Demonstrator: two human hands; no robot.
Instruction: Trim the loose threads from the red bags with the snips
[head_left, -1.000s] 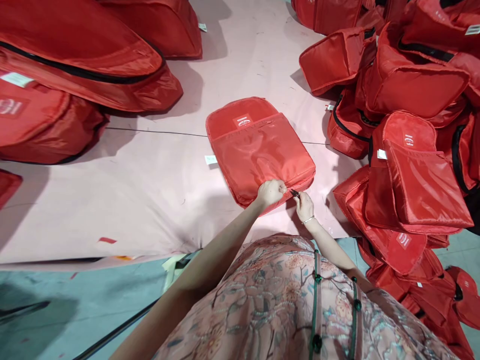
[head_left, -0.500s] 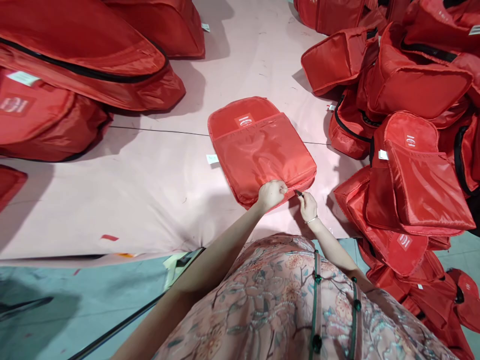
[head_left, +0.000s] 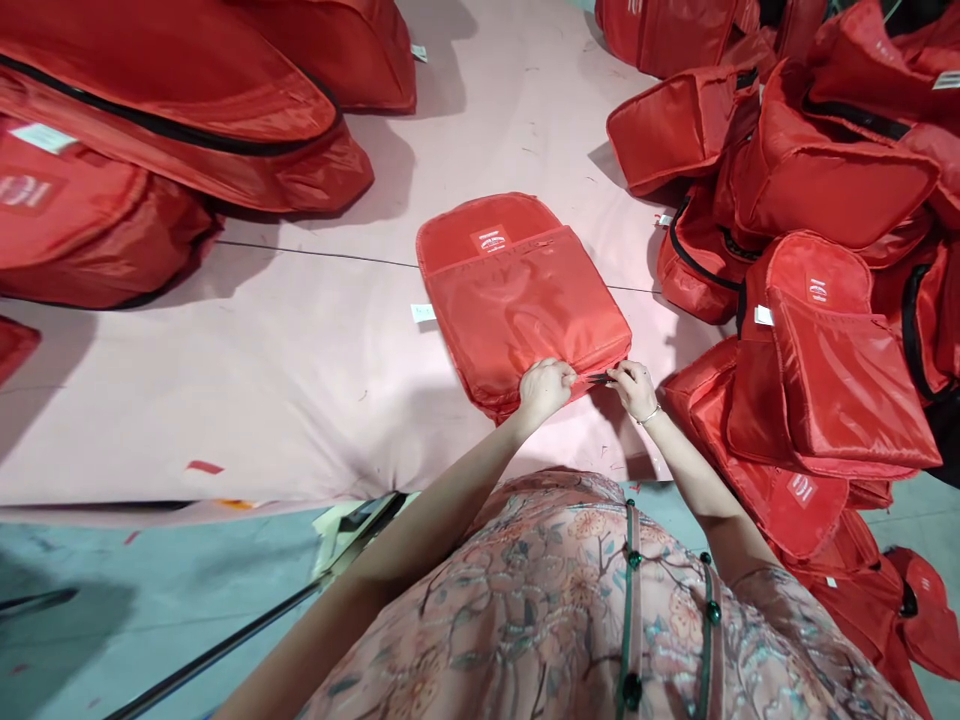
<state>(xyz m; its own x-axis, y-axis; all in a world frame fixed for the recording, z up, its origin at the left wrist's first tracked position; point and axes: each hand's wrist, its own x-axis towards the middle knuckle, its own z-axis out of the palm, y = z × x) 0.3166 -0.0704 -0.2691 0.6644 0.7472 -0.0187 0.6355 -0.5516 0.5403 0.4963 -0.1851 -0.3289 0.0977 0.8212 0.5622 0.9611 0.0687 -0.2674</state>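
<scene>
A red bag (head_left: 525, 290) lies flat on the table with its front pocket and white logo facing up. My left hand (head_left: 547, 388) is closed on the bag's near edge, pinching the seam. Just to its right, my right hand (head_left: 634, 388) is closed around a small dark pair of thread snips (head_left: 598, 378). The blades point left along the near seam, close to my left fingers. Most of the snips' handle is hidden in my fingers. A white tag (head_left: 423, 312) sticks out from the bag's left side.
The pink-covered table (head_left: 300, 370) has a dark line across it. Large red bags (head_left: 172, 150) stand at the left. A heap of red bags (head_left: 832, 160) fills the right side and spills past the near edge. A red scrap (head_left: 205, 466) lies near the front edge.
My right hand has shifted right and slightly up, turning so the snips lie more level along the seam. My left hand stays on the bag's edge. The bag has hardly moved.
</scene>
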